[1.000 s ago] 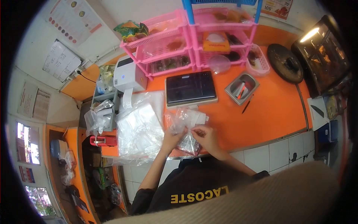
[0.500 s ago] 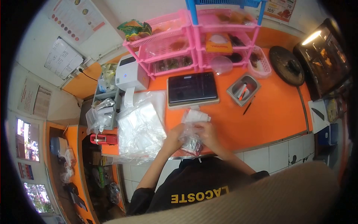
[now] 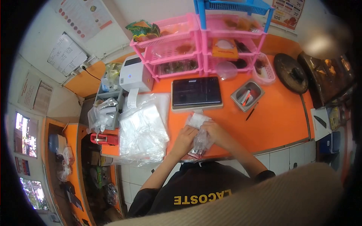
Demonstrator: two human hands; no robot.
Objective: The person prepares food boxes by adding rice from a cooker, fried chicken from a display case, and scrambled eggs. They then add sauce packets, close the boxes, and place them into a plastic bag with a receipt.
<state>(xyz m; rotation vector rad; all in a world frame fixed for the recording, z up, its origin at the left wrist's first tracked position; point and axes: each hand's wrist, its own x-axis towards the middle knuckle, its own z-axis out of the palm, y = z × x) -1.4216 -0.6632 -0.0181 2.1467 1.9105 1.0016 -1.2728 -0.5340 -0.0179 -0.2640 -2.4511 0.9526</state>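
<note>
Both of my hands grip a clear plastic bag at the front edge of the orange counter. My left hand pinches its left side, fingers closed. On the upper right of the bag, my right hand is closed too. Dark contents with some red show through the bag's lower end, but I cannot make out what they are. A white paper slip lies at the top of the bag, just beyond my fingers. To the left is a stack of clear plastic bags.
A tablet stands behind the bag, with a label printer to its left. Pink racks line the wall. A metal container with pens sits right, near a dark round lid. A red stapler-like tool lies far left.
My hands have shifted up toward the bag's top, near the paper slip, and the right hand has moved slightly away from me. The view has tilted slightly.
</note>
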